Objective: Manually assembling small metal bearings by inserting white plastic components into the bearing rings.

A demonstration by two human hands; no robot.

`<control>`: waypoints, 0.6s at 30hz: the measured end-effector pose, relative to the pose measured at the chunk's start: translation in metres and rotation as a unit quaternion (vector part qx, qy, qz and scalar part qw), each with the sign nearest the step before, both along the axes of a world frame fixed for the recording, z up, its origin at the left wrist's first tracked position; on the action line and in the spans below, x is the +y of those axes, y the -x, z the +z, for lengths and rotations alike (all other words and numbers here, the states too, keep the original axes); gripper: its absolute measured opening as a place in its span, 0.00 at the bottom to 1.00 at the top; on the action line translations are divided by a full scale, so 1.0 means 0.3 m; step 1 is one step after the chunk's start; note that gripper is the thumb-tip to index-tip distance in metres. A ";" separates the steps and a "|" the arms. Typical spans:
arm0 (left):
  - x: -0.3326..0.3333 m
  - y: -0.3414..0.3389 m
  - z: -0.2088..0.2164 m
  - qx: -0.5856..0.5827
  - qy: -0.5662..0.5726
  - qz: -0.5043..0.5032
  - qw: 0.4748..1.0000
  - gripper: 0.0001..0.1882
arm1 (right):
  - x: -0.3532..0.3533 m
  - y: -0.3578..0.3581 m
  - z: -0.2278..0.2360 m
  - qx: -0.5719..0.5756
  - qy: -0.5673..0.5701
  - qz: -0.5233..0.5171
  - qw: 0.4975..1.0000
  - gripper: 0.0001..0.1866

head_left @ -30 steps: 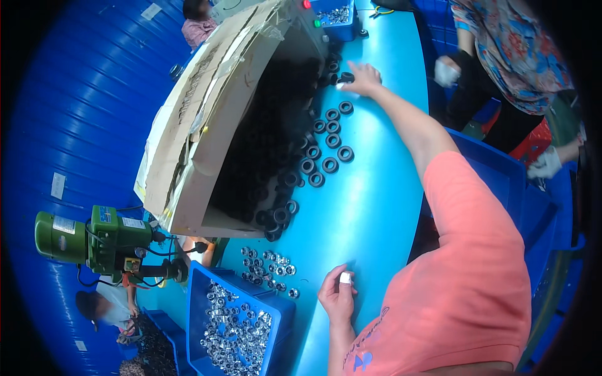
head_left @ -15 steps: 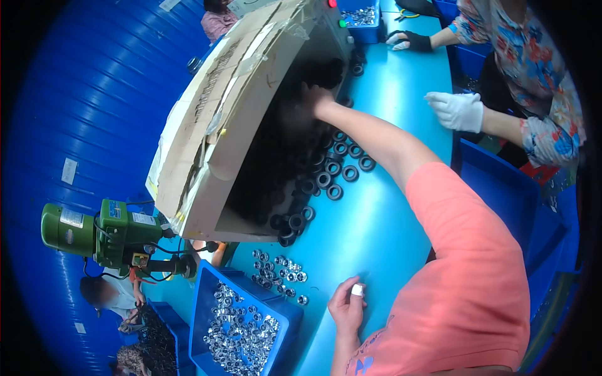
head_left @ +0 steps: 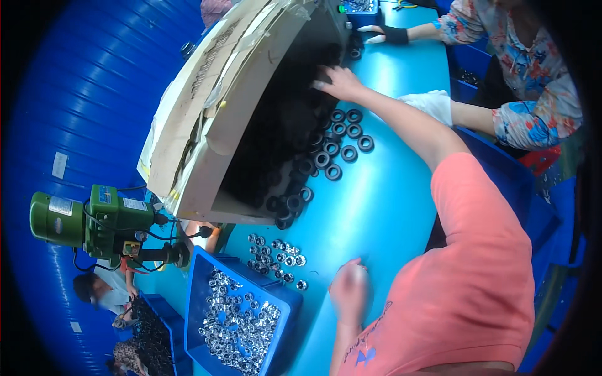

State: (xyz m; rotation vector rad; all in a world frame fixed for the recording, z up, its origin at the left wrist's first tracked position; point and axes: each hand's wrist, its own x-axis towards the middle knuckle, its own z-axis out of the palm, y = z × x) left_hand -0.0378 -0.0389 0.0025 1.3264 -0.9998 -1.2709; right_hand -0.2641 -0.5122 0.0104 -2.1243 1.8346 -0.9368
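Observation:
My right hand [head_left: 342, 83] is at the mouth of a dark-inside, cardboard-topped box [head_left: 243, 128], near a heap of black rings [head_left: 323, 160]. Its fingers are bent together around something dark that I cannot make out. A pale covering shows at one fingertip. Several black rings lie loose on the turquoise tabletop [head_left: 382, 194] below this hand. My left hand [head_left: 349, 289] is low over the table, right of a group of small shiny metal rings [head_left: 276, 255]. Motion smears its fingers, so what they hold, if anything, is hidden.
A blue bin [head_left: 285, 313] of shiny metal parts stands at the lower left. Beyond it is a green motor machine [head_left: 103, 219]. Across the upper right sits a co-worker in a floral top [head_left: 533, 69], with one white-gloved hand [head_left: 429, 106] behind my right forearm.
My right hand has come out of the dark box toward its mouth. My left hand has turned and blurred. The co-worker's gloved hand has moved left, close to my forearm.

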 end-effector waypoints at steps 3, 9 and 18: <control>-0.008 0.003 -0.007 -0.025 -0.002 -0.010 1.000 0.11 | 0.141 0.069 -0.076 0.014 0.000 0.073 0.997 0.49; -0.004 0.008 0.007 -0.052 0.010 -0.009 0.999 0.11 | 0.471 -0.094 -0.026 0.097 -0.043 0.155 0.982 0.59; 0.002 0.017 -0.002 -0.063 0.021 -0.009 0.998 0.11 | 0.473 -0.139 0.041 0.105 0.021 0.135 0.985 0.45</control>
